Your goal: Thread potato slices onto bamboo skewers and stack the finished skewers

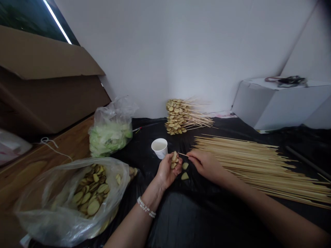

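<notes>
Beyond the cup (159, 148) lie filled skewers (177, 119); beside it, the left hand (167, 170) curls fingers round slices (174, 159), the right hand (205, 164) pinches a stick (183, 155); bagged slices (93, 196), bare sticks (248, 160) remain.

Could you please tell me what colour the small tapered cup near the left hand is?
The small tapered cup is white, as seen in the head view.

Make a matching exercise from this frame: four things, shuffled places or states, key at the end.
Things
1. Left hand
2. Right hand
3. Paper cup
4. Loose skewers

Places or states
A. Lying in a broad spread on the right side of the view
B. Holding potato slices
C. White, just beyond the left hand
D. Gripping a single skewer

Pairs: 1-B; 2-D; 3-C; 4-A
</notes>
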A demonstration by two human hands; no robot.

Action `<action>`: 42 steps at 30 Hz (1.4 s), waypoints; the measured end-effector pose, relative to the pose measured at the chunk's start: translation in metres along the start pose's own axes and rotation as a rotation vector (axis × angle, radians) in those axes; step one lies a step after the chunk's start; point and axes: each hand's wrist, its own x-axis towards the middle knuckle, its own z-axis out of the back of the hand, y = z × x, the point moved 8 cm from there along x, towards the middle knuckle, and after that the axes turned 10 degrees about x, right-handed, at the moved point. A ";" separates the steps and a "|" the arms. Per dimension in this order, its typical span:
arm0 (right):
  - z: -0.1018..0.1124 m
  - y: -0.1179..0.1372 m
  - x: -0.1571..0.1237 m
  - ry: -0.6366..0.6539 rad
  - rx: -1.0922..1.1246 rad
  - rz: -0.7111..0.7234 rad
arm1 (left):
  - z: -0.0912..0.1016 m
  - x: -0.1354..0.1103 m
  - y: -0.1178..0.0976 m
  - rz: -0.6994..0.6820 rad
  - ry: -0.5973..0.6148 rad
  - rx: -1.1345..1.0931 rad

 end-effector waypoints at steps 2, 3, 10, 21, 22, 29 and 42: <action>0.000 0.000 0.000 -0.003 0.003 0.007 | 0.001 0.000 0.000 -0.002 -0.016 0.002; 0.000 -0.001 0.000 -0.004 0.003 0.009 | 0.003 0.000 0.000 -0.006 -0.031 0.012; 0.005 -0.006 0.001 -0.038 0.016 -0.001 | 0.008 0.003 -0.004 -0.090 -0.075 0.074; 0.004 0.000 0.001 -0.009 0.049 -0.019 | 0.004 -0.001 -0.007 -0.212 -0.096 0.359; 0.004 -0.001 0.001 -0.003 0.043 -0.027 | 0.003 -0.001 -0.007 -0.211 -0.101 0.370; 0.011 -0.005 0.001 -0.103 0.128 -0.080 | -0.001 -0.003 -0.007 -0.178 -0.087 0.339; 0.001 0.004 0.001 -0.004 0.178 -0.059 | 0.007 0.005 0.003 -0.108 -0.046 0.099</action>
